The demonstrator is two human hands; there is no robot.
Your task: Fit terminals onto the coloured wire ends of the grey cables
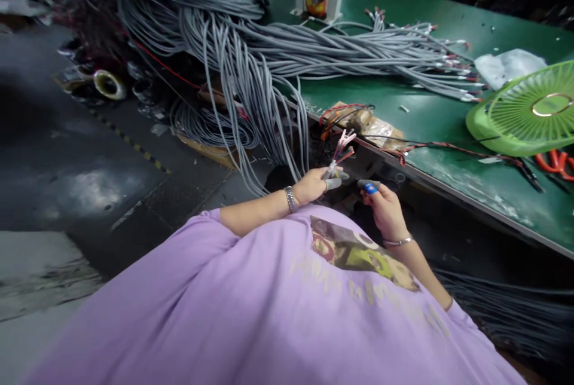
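My left hand (316,185) is closed around the end of a grey cable (334,167), whose thin coloured wires (344,143) fan out above my fingers. A metal watch sits on that wrist. My right hand (384,205) is just to the right, fingers curled, with grey finger covers and a small blue piece (370,189) pinched at the fingertips. A thin bracelet is on that wrist. Both hands hover in front of the edge of the green table (426,122), over my purple shirt.
A big bundle of grey cables (278,44) lies across the table and hangs off its left edge to the floor. A green fan (524,111), orange-handled scissors (556,162), a white cloth (509,66) and a taped block with red wires (359,122) sit on the table.
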